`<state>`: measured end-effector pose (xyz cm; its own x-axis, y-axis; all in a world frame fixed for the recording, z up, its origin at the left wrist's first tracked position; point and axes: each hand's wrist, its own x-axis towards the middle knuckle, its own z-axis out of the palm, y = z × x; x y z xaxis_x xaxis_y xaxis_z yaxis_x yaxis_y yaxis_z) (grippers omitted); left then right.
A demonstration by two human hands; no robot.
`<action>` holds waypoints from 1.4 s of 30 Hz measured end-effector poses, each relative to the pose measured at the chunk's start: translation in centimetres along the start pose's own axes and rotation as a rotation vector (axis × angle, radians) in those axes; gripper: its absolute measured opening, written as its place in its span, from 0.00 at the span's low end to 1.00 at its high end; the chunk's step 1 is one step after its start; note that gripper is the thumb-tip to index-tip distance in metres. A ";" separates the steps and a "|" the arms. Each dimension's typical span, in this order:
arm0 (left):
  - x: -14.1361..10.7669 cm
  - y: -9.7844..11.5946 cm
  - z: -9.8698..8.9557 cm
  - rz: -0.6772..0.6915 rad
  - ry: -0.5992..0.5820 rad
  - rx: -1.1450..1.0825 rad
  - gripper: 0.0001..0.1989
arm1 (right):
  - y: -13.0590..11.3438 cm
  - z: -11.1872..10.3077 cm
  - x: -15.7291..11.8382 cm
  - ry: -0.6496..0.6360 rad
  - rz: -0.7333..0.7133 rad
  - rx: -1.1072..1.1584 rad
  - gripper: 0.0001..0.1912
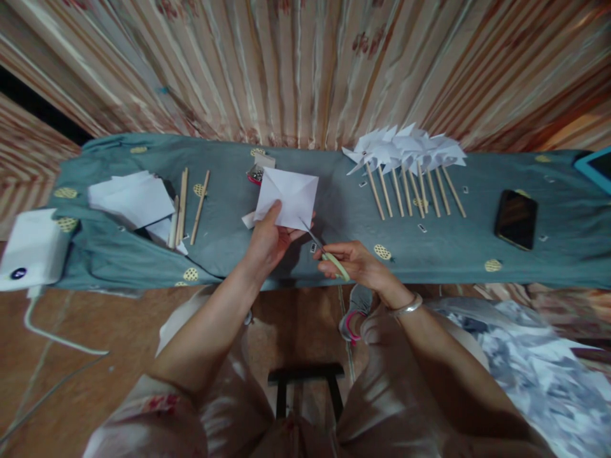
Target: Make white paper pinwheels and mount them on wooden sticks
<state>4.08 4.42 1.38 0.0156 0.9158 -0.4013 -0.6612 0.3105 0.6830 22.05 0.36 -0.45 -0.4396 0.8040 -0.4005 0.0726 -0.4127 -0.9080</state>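
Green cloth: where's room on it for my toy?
A wide patch of cloth is bare between the pinwheels, phone and front edge. Another lies between the phone and the blue-edged thing at right. A narrower strip lies between the lone stick and the paper sheet. It's crowded left, with stacked papers and sticks, and around the scissors.

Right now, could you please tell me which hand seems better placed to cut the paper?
Probably the right hand: it holds the scissors, which point at the paper, while the left hand is busy holding that paper.
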 end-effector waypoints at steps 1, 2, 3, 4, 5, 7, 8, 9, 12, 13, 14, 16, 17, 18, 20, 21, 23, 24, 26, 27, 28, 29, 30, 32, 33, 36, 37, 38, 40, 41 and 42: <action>0.0 0.0 0.0 0.002 0.003 0.000 0.19 | 0.0 0.0 0.0 0.001 0.003 0.000 0.26; -0.1 0.0 0.1 0.005 0.006 0.000 0.19 | -0.1 0.0 0.0 0.005 0.010 0.003 0.26; -0.1 0.1 0.1 0.005 0.009 0.001 0.19 | -0.1 0.0 0.0 0.010 0.019 0.009 0.26; -0.2 0.1 0.2 0.006 0.013 0.002 0.19 | -0.2 0.0 0.0 0.015 0.029 0.015 0.26; -0.2 0.2 0.2 0.007 0.017 0.003 0.19 | -0.2 0.1 0.0 0.020 0.037 0.021 0.27; -0.2 0.3 0.3 0.008 0.021 0.001 0.19 | -0.3 0.1 0.1 0.025 0.045 0.031 0.27; -0.2 0.3 0.3 0.008 0.021 -0.001 0.19 | -0.2 0.2 0.1 0.026 0.048 0.037 0.27; -0.3 0.3 0.3 0.008 0.023 -0.004 0.19 | -0.2 0.2 0.1 0.028 0.049 0.040 0.27; -0.3 0.3 0.3 0.004 0.027 -0.008 0.19 | -0.2 0.3 0.2 0.030 0.052 0.034 0.27; -0.4 0.3 0.4 0.001 0.031 -0.008 0.19 | -0.1 0.3 0.2 0.033 0.048 0.026 0.27; -0.5 0.3 0.4 -0.004 0.032 -0.006 0.19 | -0.1 0.3 0.2 0.035 0.041 0.017 0.27; -0.6 0.2 0.5 -0.020 0.028 0.001 0.19 | -0.2 0.3 0.2 0.040 0.030 0.010 0.27; -0.7 0.1 0.6 -0.028 0.026 0.005 0.19 | -0.2 0.3 0.2 0.041 0.025 0.010 0.27; -0.8 0.1 0.6 -0.035 0.022 0.009 0.19 | -0.2 0.3 0.2 0.038 0.022 0.012 0.27; -0.8 0.0 0.7 -0.040 0.020 0.010 0.19 | -0.3 0.3 0.2 0.028 0.020 0.014 0.26; -0.9 0.0 0.7 -0.039 0.022 0.006 0.19 | -0.3 0.3 0.3 0.023 0.019 0.016 0.26; -0.9 0.0 0.8 -0.039 0.026 -0.002 0.19 | -0.3 0.3 0.3 0.021 0.019 0.023 0.26; -1.0 0.0 0.8 -0.041 0.029 -0.004 0.19 | -0.3 0.3 0.4 0.024 0.021 0.029 0.26; -1.0 0.1 0.9 -0.044 0.031 -0.004 0.20 | -0.3 0.3 0.4 0.033 0.027 0.041 0.27; -1.0 0.1 0.9 -0.043 0.031 0.000 0.20 | -0.3 0.4 0.4 0.034 0.032 0.044 0.28; -1.0 0.2 0.9 -0.041 0.029 0.004 0.19 | -0.3 0.4 0.4 0.035 0.035 0.045 0.28; -1.0 0.2 0.9 -0.039 0.026 0.009 0.19 | -0.3 0.4 0.4 0.034 0.036 0.045 0.28; -1.0 0.1 0.8 -0.037 0.025 0.014 0.19 | -0.3 0.4 0.4 0.034 0.032 0.046 0.28; -0.9 0.0 0.7 -0.037 0.022 0.022 0.19 | -0.4 0.5 0.4 0.031 0.016 0.044 0.27; -0.9 -0.1 0.7 -0.038 0.019 0.023 0.19 | -0.4 0.5 0.4 0.029 0.007 0.041 0.26; -0.8 -0.4 0.6 -0.046 0.004 0.022 0.18 | -0.5 0.5 0.4 0.029 -0.012 0.022 0.26; -0.8 -0.5 0.5 -0.046 -0.001 0.020 0.18 | -0.5 0.5 0.4 0.031 -0.016 0.014 0.26; -0.8 -0.6 0.5 -0.047 -0.001 0.019 0.18 | -0.5 0.5 0.4 0.034 -0.019 0.009 0.26; -0.7 -0.7 0.4 -0.044 0.001 0.013 0.18 | -0.5 0.5 0.4 0.035 -0.021 0.000 0.26; -0.7 -0.7 0.4 -0.041 0.001 0.010 0.18 | -0.5 0.4 0.5 0.037 -0.021 -0.002 0.26; -0.7 -0.7 0.4 -0.038 -0.003 0.008 0.18 | -0.4 0.4 0.5 0.037 -0.021 -0.001 0.26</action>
<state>4.83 3.69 1.38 0.0432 0.9041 -0.4252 -0.6539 0.3473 0.6721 21.45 0.73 -0.22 -0.4074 0.8280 -0.3853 0.0648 -0.3947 -0.9165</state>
